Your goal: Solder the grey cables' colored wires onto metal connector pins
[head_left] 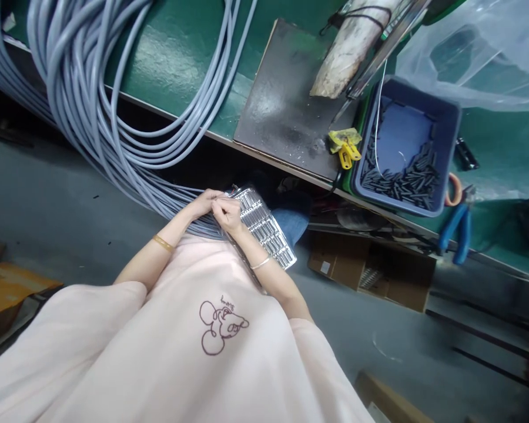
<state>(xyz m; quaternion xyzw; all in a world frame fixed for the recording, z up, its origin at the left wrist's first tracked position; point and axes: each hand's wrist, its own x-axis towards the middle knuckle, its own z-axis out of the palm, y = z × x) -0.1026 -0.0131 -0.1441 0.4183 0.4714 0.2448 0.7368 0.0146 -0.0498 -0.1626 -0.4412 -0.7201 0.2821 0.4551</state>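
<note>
Right hand (pixel 228 214) clenched, contents (if any) hidden; left hand (pixel 206 203) against it, can't tell if grasping. Risk: gray cables (pixel 156 191) tugging could tip silver tray (pixel 264 226).

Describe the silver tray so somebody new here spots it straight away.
Start at the green table, then look below its front edge to the person's right hand. Partly covered by that hand is the tray. Its shiny silver rows of narrow shapes set it apart from the blue bin on the table.
</note>
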